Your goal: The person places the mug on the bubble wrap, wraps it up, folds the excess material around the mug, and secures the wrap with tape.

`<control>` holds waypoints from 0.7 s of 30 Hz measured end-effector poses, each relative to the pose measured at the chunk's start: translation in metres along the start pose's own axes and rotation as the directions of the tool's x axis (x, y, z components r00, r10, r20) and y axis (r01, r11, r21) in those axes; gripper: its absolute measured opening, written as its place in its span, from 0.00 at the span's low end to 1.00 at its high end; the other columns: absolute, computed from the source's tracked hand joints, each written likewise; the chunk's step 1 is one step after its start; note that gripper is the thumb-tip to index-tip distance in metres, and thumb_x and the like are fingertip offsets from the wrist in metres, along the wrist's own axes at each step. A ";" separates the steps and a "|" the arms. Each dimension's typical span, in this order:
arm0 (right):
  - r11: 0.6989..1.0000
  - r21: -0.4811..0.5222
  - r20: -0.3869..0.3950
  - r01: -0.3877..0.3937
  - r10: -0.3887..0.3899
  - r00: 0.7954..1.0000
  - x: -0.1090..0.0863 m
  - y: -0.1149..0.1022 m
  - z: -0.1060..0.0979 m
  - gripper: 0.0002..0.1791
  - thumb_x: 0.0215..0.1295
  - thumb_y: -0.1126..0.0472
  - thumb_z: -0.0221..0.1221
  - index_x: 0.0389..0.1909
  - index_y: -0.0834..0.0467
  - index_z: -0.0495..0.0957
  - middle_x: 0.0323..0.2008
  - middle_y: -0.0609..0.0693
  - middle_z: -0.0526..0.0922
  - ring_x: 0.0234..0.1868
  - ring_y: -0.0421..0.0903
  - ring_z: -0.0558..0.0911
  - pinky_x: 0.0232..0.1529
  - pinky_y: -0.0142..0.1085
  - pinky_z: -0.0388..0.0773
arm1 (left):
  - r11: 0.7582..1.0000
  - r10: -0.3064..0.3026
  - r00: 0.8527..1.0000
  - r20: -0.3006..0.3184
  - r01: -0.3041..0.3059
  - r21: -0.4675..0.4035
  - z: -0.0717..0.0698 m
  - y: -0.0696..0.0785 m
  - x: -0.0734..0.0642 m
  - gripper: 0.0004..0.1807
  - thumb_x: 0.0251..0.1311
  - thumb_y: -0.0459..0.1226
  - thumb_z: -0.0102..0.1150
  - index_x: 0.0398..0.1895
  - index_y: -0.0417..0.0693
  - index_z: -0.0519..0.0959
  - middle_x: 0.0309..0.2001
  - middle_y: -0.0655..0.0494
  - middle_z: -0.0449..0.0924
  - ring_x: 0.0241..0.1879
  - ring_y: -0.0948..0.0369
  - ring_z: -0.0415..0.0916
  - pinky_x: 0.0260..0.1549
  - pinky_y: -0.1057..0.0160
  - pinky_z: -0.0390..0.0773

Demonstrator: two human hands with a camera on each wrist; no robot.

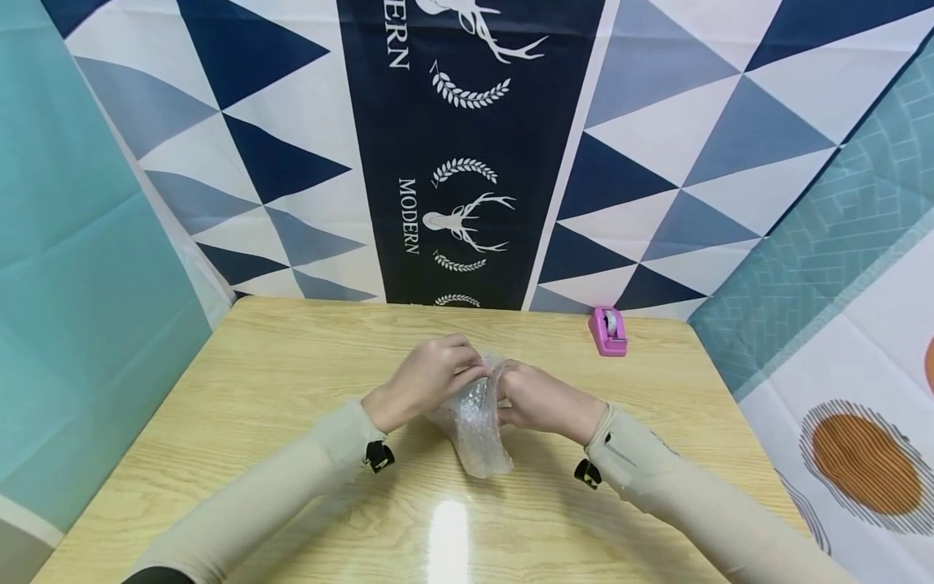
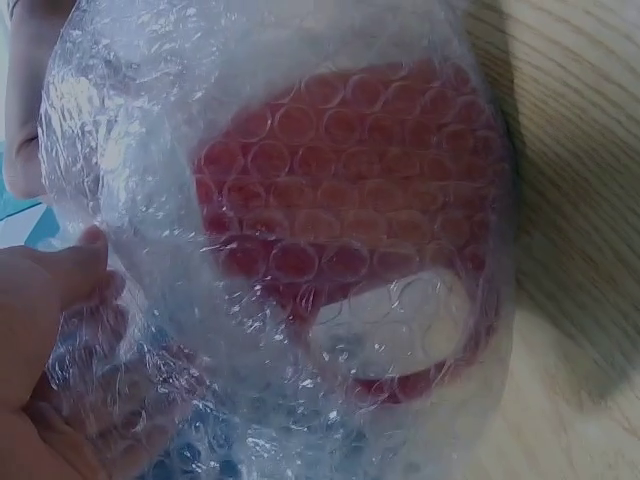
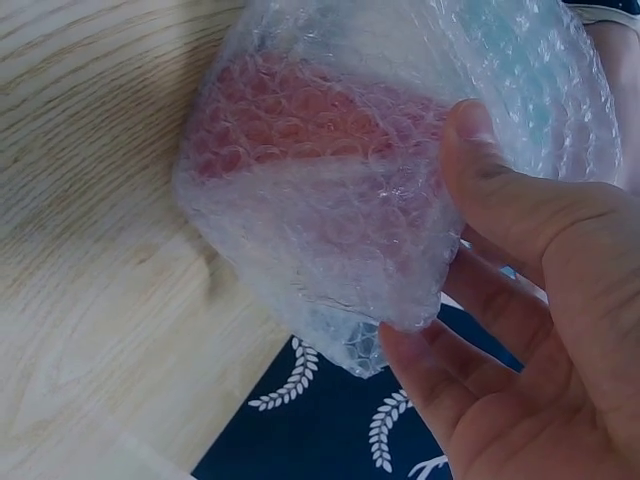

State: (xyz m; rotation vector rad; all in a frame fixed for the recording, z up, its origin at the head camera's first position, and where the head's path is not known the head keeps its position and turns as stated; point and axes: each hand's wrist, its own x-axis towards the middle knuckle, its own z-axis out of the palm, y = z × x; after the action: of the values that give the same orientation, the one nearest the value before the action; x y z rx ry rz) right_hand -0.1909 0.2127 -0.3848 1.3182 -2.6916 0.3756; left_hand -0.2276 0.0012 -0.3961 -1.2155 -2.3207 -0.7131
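Observation:
A bubble-wrap bundle (image 1: 477, 434) is held between both hands over the middle of the table (image 1: 292, 357). Through its layers in the left wrist view shows a red mug (image 2: 360, 190), its handle forming a loop at the lower side. My left hand (image 1: 438, 373) pinches the wrap's upper edge between thumb and fingers; some of those fingers show through the clear plastic. On the other side, my right hand (image 1: 540, 393) grips the bundle, with the thumb on its face and the fingertips at a folded corner in the right wrist view.
A pink tape dispenser (image 1: 609, 331) stands at the table's back right. Behind the table hangs a patterned cloth (image 1: 467, 146) with triangles and deer heads. Teal sheets (image 1: 95, 243) border the left side.

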 end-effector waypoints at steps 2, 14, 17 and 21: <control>1.000 -0.010 -0.009 -0.006 0.006 1.000 -0.002 -0.001 0.001 0.04 0.51 0.63 0.75 0.25 0.56 0.88 0.28 0.47 0.87 0.33 0.44 0.82 0.39 0.37 0.83 | 0.999 -0.038 0.999 0.015 0.038 -0.004 0.001 0.001 0.000 0.10 0.64 0.44 0.69 0.34 0.47 0.88 0.37 0.55 0.87 0.35 0.61 0.85 0.38 0.67 0.85; 0.988 0.041 -0.144 -0.146 0.150 0.978 -0.012 -0.010 0.010 0.26 0.45 0.70 0.76 0.45 0.61 0.75 0.44 0.54 0.76 0.42 0.47 0.82 0.43 0.35 0.86 | 0.980 -0.198 0.966 0.165 0.189 0.065 0.010 0.003 0.004 0.10 0.64 0.45 0.69 0.32 0.50 0.87 0.33 0.57 0.88 0.29 0.64 0.81 0.30 0.68 0.80; 0.986 0.077 -0.134 -0.148 0.157 0.978 -0.013 -0.012 0.010 0.30 0.47 0.74 0.74 0.51 0.60 0.74 0.48 0.55 0.75 0.44 0.48 0.83 0.43 0.34 0.86 | 0.978 -0.200 0.963 0.182 0.184 0.102 0.012 0.004 0.005 0.08 0.62 0.44 0.71 0.31 0.50 0.87 0.32 0.58 0.88 0.27 0.65 0.79 0.26 0.69 0.78; 0.995 0.051 -0.110 -0.091 0.096 0.989 -0.014 -0.014 0.008 0.28 0.50 0.75 0.74 0.54 0.59 0.80 0.52 0.56 0.76 0.43 0.48 0.85 0.42 0.32 0.86 | 0.971 -0.234 0.952 0.197 0.218 0.101 0.012 0.005 0.007 0.04 0.62 0.40 0.71 0.35 0.50 0.87 0.37 0.56 0.89 0.32 0.62 0.83 0.29 0.66 0.81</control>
State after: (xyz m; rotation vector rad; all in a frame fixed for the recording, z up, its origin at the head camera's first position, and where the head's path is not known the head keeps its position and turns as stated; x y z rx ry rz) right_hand -0.1715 0.2131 -0.3929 1.1480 -2.6723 0.5079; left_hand -0.2287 0.0152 -0.4007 -1.0436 -2.6659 -0.5865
